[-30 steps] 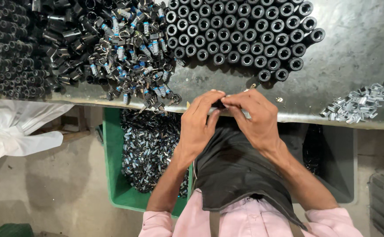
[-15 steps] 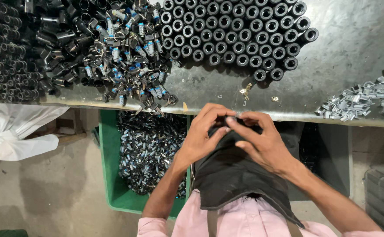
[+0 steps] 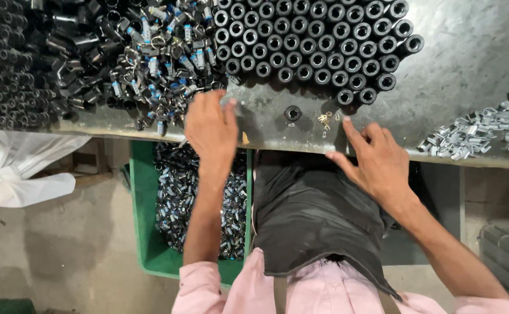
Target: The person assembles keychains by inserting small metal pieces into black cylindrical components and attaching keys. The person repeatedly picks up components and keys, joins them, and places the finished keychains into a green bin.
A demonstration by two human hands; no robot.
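- Fingers of the left hand (image 3: 211,125) spread loosely over the bench (image 3: 469,52) edge, holding nothing; their tips are blurred, right beside a heap of small clips (image 3: 161,64) with blue bands.
- Fingers of the right hand (image 3: 376,160) lie flat and open on the bench edge, also empty, index tip pointing up and left.
- Just beyond that index tip sit a few tiny brass bits (image 3: 325,119), and a little further left one lone black sleeve (image 3: 293,112) stands upright, apart from the rest.
- Farther past both hands, a tight block of black sleeves (image 3: 318,40) stands on end in rows.
- Well to the right of the right hand lies a scatter of silver brackets (image 3: 478,131).
- Below the left wrist, a green bin (image 3: 144,221) under the bench holds many finished clipped parts.
- Judged step: between pieces, each hand reaching for a fresh part.
- Next move likely calls for a fine pinch: left fingers picking a single clip from the tangled heap, right fingers lifting the small brass bits or the lone sleeve without knocking the rows.
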